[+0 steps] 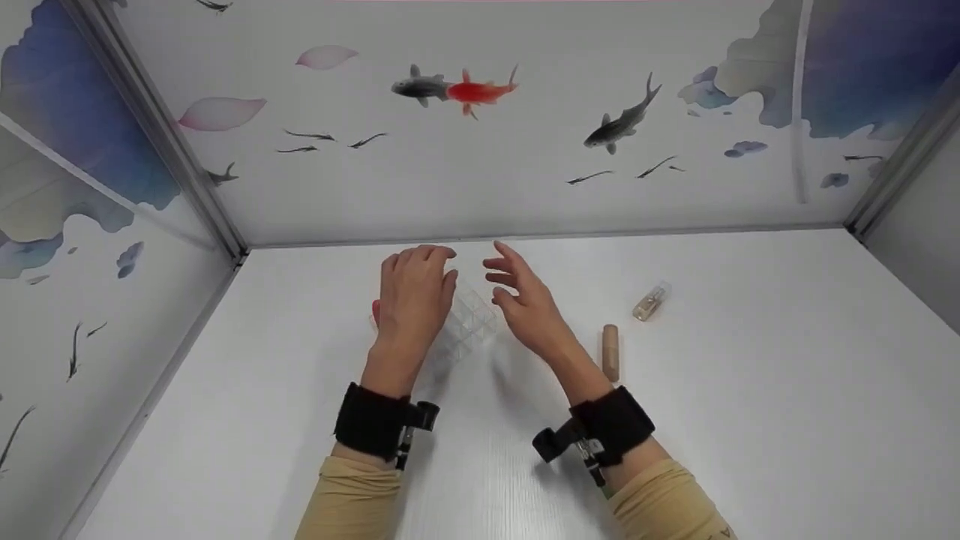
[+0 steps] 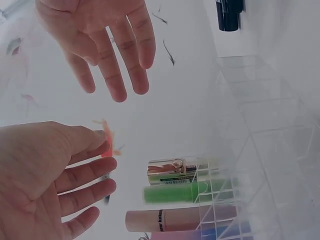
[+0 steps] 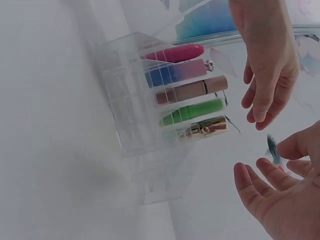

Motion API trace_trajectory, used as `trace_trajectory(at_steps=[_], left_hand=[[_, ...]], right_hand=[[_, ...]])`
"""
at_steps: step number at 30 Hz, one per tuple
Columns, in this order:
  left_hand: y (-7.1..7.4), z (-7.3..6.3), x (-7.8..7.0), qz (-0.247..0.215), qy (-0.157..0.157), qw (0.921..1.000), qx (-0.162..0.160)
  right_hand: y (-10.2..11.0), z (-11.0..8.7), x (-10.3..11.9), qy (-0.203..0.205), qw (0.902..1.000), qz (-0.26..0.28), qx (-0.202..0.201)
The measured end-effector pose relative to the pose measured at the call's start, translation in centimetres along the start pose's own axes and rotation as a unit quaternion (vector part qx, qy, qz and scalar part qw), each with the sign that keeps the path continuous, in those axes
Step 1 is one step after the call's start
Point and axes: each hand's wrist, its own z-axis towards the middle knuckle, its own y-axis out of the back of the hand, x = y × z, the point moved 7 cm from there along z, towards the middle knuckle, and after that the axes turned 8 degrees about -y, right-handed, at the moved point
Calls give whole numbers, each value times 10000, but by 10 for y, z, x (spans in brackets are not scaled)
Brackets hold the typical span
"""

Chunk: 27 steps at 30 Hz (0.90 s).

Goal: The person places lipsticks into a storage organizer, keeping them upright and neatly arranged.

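My left hand [image 1: 416, 292] is held over the left side of a clear compartmented cosmetics organizer [image 1: 474, 319], palm down, fingers loosely bent with nothing in them. To its right, my right hand [image 1: 531, 304] hovers by the organizer's other side, fingers spread and empty. The hands are apart and face each other. Several cosmetic tubes stand in one row of the organizer: a pink tube [image 3: 175, 53], a blue-and-pink tube [image 3: 177, 73], a brownish tube [image 3: 192, 90], a green tube [image 3: 194, 111] and a gold tube [image 3: 207, 127]. In the head view the left hand hides most of these.
Right of my right forearm, a beige tube [image 1: 610, 352] lies on the white table [image 1: 750, 390]. Beyond it is a small clear bottle [image 1: 651, 301] with tan contents. A panel painted with fish [image 1: 480, 91] closes off the back, and another wall stands on the left.
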Motion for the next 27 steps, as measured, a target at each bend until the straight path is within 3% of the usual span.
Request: trace_trajectory(at_steps=[5,9,13,17,21,24,27], left_hand=[[6,-2,-21,-169,-267,9993,-208],[7,-6,-37,-237,-596,9970,-422],[2,-10,-53,-375,-851,9949,-396],[-9,-15,-70,-482,-1079,9929,-105],[-19,-20,-87,-524,-1279,9898,330],[-27,-23,-97,-417,-1264,9884,737],[-38,-26,-104,-181,-1134,9856,1239]], right_hand=[[30,-9,-2,-145,9994,-184,-260],[48,-18,-9,-400,9976,-545,-174],[61,-28,-17,-655,9921,-1072,49],[68,-37,-26,-772,9786,-1887,277],[71,-44,-36,-932,9568,-2697,552],[70,-48,-44,-1094,9382,-3178,827],[68,-52,-50,-1135,9262,-3445,1030]])
